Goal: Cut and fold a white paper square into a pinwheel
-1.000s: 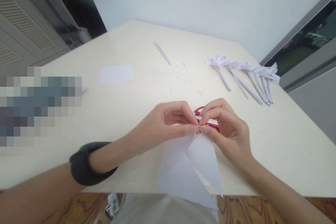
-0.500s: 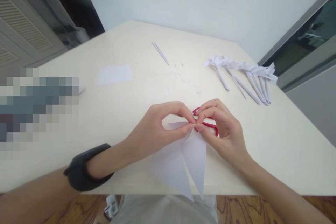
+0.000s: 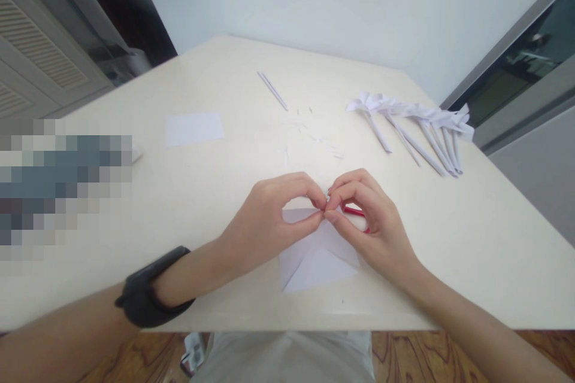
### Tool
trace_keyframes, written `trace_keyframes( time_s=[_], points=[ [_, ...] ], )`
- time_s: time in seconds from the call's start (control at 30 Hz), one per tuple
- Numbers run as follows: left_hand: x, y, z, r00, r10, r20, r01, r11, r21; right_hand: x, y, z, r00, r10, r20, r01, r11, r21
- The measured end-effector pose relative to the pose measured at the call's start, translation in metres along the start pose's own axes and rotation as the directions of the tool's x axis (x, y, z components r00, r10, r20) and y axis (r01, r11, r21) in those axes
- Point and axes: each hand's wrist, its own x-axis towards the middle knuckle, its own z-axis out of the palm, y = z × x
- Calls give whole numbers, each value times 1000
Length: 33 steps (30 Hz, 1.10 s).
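Note:
A piece of white paper (image 3: 314,269) with cut slits is pinched at its upper edge by both hands. My left hand (image 3: 278,212), thumb and forefinger closed, grips it from the left. Right beside those fingertips, my right hand (image 3: 371,215) pinches the same spot with thumb and fingers. The paper hangs towards the table's front edge, its sections overlapping. Red-handled scissors (image 3: 354,211) lie behind the right hand, mostly covered by it.
Several paper pinwheels on rolled sticks (image 3: 413,111) lie at the right. Two thin paper rolls (image 3: 272,91) are at the back, with paper scraps (image 3: 336,152) in front. A flat white sheet (image 3: 194,128) lies at the left, on the cream table (image 3: 202,185).
The paper's hanging pieces have swung up and away from the table edge, so it looks shorter and wider. Both hands have shifted slightly left, covering more of the scissors.

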Motion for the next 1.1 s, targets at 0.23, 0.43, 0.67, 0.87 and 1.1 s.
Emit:
trace_keyframes(
  time_s=[0.23, 0.43, 0.67, 0.87, 1.1],
  points=[
    [2, 0, -6, 999, -48, -27, 47, 999, -23, 1, 2, -1, 998, 65, 6, -65, 998, 26],
    [4, -2, -9, 989, -128, 80, 144, 956, -255, 2, 0, -2, 999, 53, 7, -53, 998, 19],
    [7, -4, -11, 957, -215, 192, 279, 858, -432, 3, 1, -4, 1000, -21, -19, 21, 1000, 12],
    [9, -2, -13, 909, -251, 333, 396, 770, -500, 0, 0, -4, 998, -41, -39, 43, 998, 51],
    [9, -4, -10, 927, -238, 291, 361, 778, -514, 0, 0, -5, 1000, -24, -17, 25, 999, 46]
  ],
)
